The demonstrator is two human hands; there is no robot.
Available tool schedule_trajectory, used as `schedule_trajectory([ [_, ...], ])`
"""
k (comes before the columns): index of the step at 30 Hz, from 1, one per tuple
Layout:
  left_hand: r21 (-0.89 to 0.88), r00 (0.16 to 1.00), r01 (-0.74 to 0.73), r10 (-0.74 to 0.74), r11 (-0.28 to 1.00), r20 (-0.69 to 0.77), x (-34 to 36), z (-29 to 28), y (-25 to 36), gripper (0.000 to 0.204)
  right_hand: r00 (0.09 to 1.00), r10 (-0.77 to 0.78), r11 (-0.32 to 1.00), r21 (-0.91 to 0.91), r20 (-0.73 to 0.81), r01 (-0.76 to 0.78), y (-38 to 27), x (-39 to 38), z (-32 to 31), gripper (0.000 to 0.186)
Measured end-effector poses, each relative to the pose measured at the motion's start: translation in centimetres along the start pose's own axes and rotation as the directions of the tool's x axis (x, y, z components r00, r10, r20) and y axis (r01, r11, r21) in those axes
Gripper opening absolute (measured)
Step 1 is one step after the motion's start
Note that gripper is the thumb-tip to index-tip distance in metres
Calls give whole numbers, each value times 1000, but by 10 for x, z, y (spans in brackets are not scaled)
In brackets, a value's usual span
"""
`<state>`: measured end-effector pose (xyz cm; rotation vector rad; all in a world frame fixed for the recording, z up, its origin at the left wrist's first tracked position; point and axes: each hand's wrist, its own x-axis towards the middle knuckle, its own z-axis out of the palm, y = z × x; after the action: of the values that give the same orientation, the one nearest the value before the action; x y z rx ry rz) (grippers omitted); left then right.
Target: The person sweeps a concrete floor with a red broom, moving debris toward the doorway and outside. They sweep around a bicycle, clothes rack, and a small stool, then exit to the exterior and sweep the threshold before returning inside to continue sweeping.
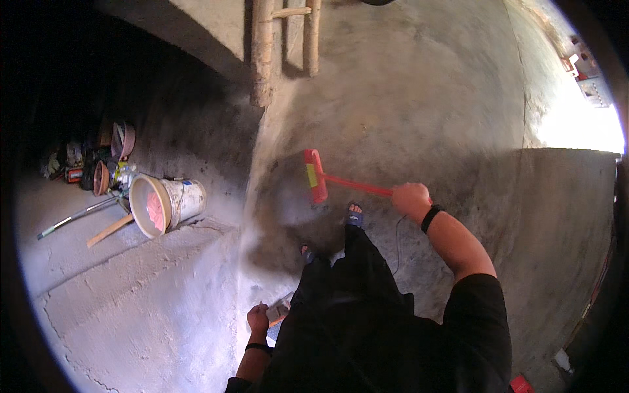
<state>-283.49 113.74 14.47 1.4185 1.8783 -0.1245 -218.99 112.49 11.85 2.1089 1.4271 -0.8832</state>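
Observation:
My right hand [411,200] is closed round the handle of a red broom [354,184], stretched out ahead of me. The broom's head [316,175] is red with a yellow-green patch and is over the concrete floor, left of my feet. Low at the left, my left hand [259,319] is closed beside my hip. It grips a greyish flat thing with an orange edge [280,310]; my clothing partly covers this thing and its kind cannot be made out.
Upright bamboo poles with a rung [262,59] stand ahead against a wall corner. At the left, a whitish bucket [187,198] lies tipped with pink stuff inside, near a long pole [82,213], a wooden stick [110,230] and several bowls. A low wall [570,216] is at the right.

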Motion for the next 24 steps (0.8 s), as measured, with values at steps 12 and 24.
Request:
schedule_trajectory([
  [12,91,983,-183,181,979,39,36,0,49,27,909,410,912,38,-71,-409,158,48,-62,23],
  [24,23,935,-338,333,941,125,185,10,184,31,721,688,624,569,-75,-536,151,-65,60,30],
])
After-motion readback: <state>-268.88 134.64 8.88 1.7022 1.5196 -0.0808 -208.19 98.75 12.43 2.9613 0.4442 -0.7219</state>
